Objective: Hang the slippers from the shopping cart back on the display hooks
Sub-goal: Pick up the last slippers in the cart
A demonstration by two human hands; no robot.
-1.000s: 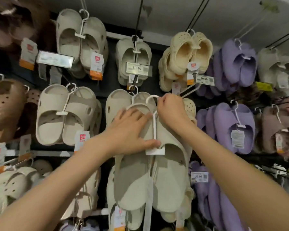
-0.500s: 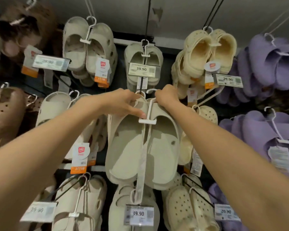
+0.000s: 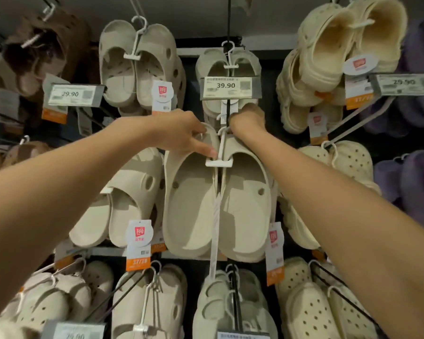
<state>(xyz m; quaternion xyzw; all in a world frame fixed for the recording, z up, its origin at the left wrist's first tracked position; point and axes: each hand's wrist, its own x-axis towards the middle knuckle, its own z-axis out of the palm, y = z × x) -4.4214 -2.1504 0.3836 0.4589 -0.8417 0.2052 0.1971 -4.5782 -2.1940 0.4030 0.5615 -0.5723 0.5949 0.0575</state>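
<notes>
Both hands up mid-frame: my left hand (image 3: 181, 135) pinches the beige slippers (image 3: 218, 204) steady, right hand (image 3: 249, 118) grips the hanger hook (image 3: 222, 130) toward the peg.

- We saw the held pair of slippers (image 3: 218, 204) in plain pale beige, on a white plastic hanger (image 3: 219, 157).
- We noted the price label (image 3: 227, 87) above them was white with black figures 39.90.
- We found the clogs (image 3: 348, 42) at upper right cream-yellow, dotted with round holes.
- We saw fuzzy brown slippers (image 3: 42, 47) at upper left and purple slippers (image 3: 409, 192) at far right.
- We saw a hang tag (image 3: 139, 243) in white with a red logo and an orange band.
</notes>
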